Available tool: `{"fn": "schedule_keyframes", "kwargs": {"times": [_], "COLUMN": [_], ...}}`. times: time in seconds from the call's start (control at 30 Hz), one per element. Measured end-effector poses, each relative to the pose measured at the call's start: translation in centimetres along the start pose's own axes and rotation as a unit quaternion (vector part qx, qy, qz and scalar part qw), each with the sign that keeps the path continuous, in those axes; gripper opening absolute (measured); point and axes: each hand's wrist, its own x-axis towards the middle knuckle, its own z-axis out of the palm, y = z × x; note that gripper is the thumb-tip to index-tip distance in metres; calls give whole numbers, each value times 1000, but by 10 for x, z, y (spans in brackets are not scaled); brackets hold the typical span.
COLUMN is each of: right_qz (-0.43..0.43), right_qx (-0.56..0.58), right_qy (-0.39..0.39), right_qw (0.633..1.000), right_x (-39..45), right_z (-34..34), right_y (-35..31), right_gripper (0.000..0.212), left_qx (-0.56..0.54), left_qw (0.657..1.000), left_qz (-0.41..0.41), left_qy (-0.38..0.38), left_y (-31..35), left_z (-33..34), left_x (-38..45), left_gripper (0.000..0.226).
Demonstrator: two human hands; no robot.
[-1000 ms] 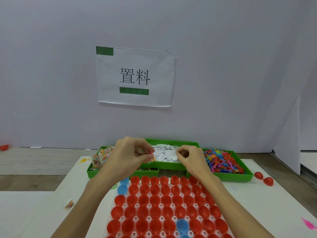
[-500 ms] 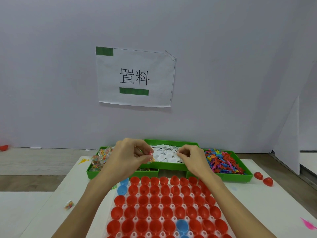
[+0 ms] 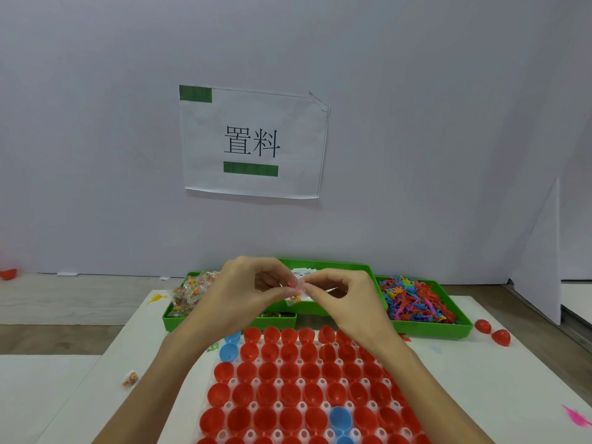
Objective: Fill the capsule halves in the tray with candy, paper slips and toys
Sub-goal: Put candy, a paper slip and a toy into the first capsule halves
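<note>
Left hand (image 3: 238, 293) and right hand (image 3: 344, 294) both pinch candy packet (image 3: 296, 294) between fingertips, above capsule tray (image 3: 224, 408).

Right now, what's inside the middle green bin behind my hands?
White paper slips show at the back of the middle green bin. The left hand and right hand, pinching a small candy packet, cover the rest.

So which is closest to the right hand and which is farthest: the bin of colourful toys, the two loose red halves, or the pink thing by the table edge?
From the right hand:
1. Toy bin, just to its right.
2. Loose red halves, farther right on the table.
3. Pink thing, far right at the near edge.
</note>
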Motion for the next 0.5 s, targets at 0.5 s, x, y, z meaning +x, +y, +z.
{"fn": "schedule_keyframes", "kwargs": {"times": [0.5], "right_qz": [22], "right_qx": [104], "right_qy": [-88], "right_qw": [990], "right_x": [-11], "right_z": [-14], "right_y": [-36], "right_gripper": [12], "left_qx": [37], "left_qw": [996], "left_qz": [65], "left_qy": [52], "left_y": [24], "left_z": [-13], "left_x": [-11], "left_gripper": [13]}}
